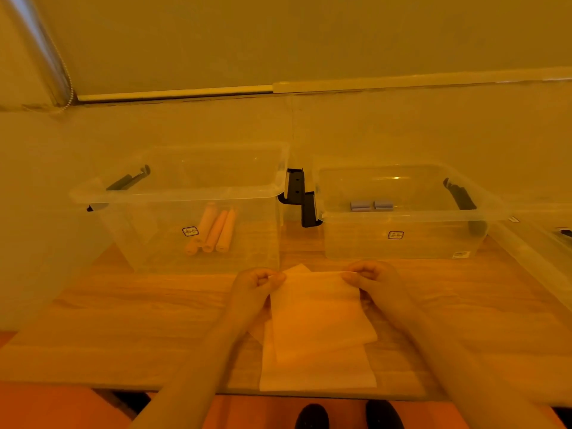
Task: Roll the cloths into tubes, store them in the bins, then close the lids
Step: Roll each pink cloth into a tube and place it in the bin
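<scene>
A pale cloth (pixel 318 317) lies at the table's front middle, on top of a stack of more flat cloths (pixel 318 373). My left hand (pixel 258 281) pinches its far left corner and my right hand (pixel 370 278) pinches its far right corner, lifting that edge slightly. Behind them stand two clear bins without lids on. The left bin (pixel 173 193) holds three rolled orange cloths (pixel 213 230). In the right bin (pixel 405 213) lie two small rolled blue-grey cloths (pixel 371 205).
Black latch handles (pixel 298 193) hang between the bins and on their outer ends. A clear lid (pixel 538 243) leans at the right, another clear sheet stands at the left. The wooden table's front edge (pixel 185 390) is close to me, with shoes below.
</scene>
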{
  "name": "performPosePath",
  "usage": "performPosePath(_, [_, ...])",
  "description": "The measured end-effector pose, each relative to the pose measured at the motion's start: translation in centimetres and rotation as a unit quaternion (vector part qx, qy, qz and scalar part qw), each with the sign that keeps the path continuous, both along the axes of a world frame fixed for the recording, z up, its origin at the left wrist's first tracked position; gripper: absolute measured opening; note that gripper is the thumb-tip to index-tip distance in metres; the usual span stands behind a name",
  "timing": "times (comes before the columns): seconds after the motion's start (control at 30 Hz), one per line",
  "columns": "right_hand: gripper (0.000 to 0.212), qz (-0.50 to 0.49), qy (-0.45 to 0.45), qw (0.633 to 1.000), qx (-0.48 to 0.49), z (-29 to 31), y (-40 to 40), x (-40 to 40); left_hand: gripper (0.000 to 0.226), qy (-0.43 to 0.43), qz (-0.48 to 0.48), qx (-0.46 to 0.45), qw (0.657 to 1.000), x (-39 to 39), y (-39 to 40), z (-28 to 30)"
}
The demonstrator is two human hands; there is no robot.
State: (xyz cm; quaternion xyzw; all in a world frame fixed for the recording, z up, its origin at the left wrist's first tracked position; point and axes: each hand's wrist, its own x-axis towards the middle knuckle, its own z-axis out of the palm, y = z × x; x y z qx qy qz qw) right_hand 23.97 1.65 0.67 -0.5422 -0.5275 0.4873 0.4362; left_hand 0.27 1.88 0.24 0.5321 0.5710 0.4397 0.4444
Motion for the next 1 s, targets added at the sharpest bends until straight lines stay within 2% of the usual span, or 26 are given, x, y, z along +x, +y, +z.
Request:
performPosePath(0.13, [0.013, 0.017, 0.028, 0.999, 0.004, -0.3, 0.3, 0.2, 0.018, -0.019, -0.006, 0.012, 1.000, -0.4, 0.2, -0.6])
performPosePath(0.4, [0.020, 0.028, 0.140, 0.990, -0.005, -1.4, 0.8, 0.9, 0.019, -0.169, -0.033, -0.001, 0.985, -0.7, 0.1, -0.5])
performPosePath(0.6, [0.018, 0.049, 0.148, 0.988, 0.007, -1.6, 0.9, 1.2, 0.019, -0.185, -0.056, 0.001, 0.981, -0.9, 0.1, -0.3])
performPosePath(0.87, [0.030, 0.030, 0.160, 0.987, -0.009, -1.6, 0.8, 1.2, 0.029, -0.217, -0.050, -0.021, 0.975, -0.9, 0.0, -0.8])
performPosePath(1.0, [0.020, 0.021, 0.141, 0.990, -0.007, -1.5, 0.6, 0.9, 0.021, -0.232, -0.052, -0.021, 0.971, -0.9, -0.2, -0.5])
